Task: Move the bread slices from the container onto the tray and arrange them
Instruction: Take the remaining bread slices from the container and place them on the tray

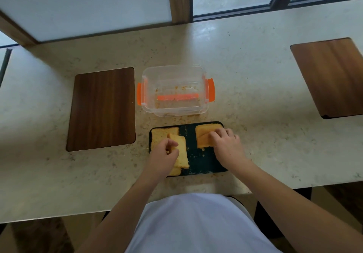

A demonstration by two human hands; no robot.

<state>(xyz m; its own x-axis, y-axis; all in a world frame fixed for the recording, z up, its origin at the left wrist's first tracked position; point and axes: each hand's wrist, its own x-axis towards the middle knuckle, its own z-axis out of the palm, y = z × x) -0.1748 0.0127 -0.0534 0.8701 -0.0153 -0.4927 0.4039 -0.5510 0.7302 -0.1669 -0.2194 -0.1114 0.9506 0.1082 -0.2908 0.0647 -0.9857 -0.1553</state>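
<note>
Bread slices (165, 135): on dark tray (204, 162), two groups. Left hand (164, 154): pinching tilted slice (181, 152) over left group. Right hand (225, 142): fingers curled, pressing on right stack (204, 135). Clear container (174, 89), orange latches: behind tray, crumbs only.

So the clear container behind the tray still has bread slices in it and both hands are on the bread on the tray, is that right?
Not quite. The head view shows the container holds only crumbs, no slices. The rest stands: left hand and right hand are on the bread on the tray.
</note>
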